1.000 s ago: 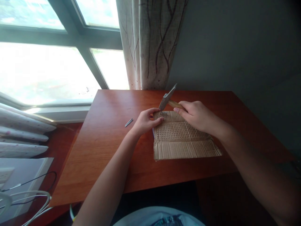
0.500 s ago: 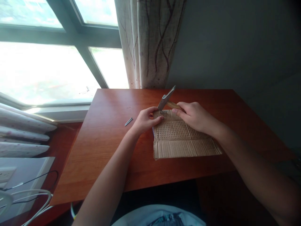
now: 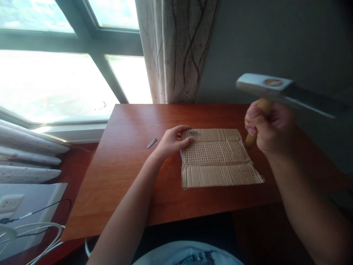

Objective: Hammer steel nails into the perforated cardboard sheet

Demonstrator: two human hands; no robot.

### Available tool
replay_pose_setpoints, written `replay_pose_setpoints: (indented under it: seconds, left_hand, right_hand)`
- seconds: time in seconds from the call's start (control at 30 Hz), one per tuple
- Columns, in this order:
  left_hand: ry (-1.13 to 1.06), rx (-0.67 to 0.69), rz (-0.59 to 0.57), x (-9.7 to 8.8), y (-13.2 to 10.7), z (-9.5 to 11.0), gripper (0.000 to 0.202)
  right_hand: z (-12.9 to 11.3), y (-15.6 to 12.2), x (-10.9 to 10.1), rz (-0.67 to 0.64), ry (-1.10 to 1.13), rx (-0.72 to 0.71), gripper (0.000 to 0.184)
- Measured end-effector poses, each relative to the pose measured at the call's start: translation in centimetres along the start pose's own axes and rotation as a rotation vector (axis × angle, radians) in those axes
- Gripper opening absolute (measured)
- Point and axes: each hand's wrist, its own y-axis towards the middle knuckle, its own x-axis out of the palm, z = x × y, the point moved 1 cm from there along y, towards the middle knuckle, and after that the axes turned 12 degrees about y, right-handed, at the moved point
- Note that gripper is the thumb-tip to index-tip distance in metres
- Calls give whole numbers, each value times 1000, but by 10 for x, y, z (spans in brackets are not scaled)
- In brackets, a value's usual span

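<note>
1. Clock directions are read from the middle of the cardboard (image 3: 220,151), with 12 o'clock pointing away from the person.
2. The work looks to be hammering: the hammer (image 3: 264,87) is lifted at about 1 o'clock, well above the worktop (image 3: 124,165) and touching nothing but the hand around it.
3. The right hand (image 3: 271,127), toward 2 o'clock, is closed around the wooden handle, with the metal head above the fist. The far end of the head is blurred.
4. The left hand (image 3: 170,142), between 9 and 10 o'clock, lies at the edge of the cardboard with thumb and forefinger spread and the thumb tip on its surface; its other fingers are hidden.
5. From this pose, a stroke would call for a controlled swing toward 10 o'clock, with the cardboard steadied and the thumb and forefinger clear of the head, since they lie close to the nails.
6. The cardboard lies flat on the worktop, brown and ribbed, creased across into bands. Small dark holes fill the middle band in rows; the band nearest the person is plain.
7. A short row of standing nails (image 3: 193,132) rises at 10 o'clock, near the far corner. Loose nails (image 3: 152,143) lie together near 9 o'clock, apart from the cardboard.
</note>
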Motion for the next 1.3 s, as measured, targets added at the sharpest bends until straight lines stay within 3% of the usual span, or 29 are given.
replay_pose_setpoints:
  seconds: [0.1, 0.17, 0.3, 0.47, 0.63, 0.7, 0.8, 0.9, 0.97, 1.07, 1.3]
  left_hand:
    - [8, 15, 8, 0, 0, 0, 43]
    - [11, 21, 14, -1, 0, 0, 43]
    - [-10, 20, 16, 0, 0, -1, 44]
    - [-77, 7, 22, 1, 0, -1, 55]
    - [-122, -2, 180, -14, 4, -7, 55]
    - [-12, -52, 283, -29, 4, -13, 48]
    - [404, -172, 340, -56, 0, -19, 33]
    - [818, -336, 197, -76, -7, -20, 22]
    - [950, -433, 50, -82, -11, -19, 19]
    - [976, -505, -90, -85, -13, -20, 17]
    - [1041, -528, -136, -85, -13, -27, 15]
  right_hand:
    - [4, 6, -13, 96, 187, -119, 29]
    - [8, 8, -19, 137, 216, -121, 33]
    - [19, 4, -28, 220, 203, -66, 37]
    - [30, -1, -35, 220, 196, 40, 38]
    - [35, 0, -37, 237, 163, 48, 41]
    - [37, 0, -37, 248, 189, 40, 42]
    - [38, -2, -37, 277, 217, 30, 42]
    - [39, -3, -37, 284, 221, 20, 41]
    - [39, -3, -37, 278, 227, 19, 41]
    - [40, -3, -34, 261, 259, 9, 41]
    - [42, -3, -28, 286, 278, -18, 41]
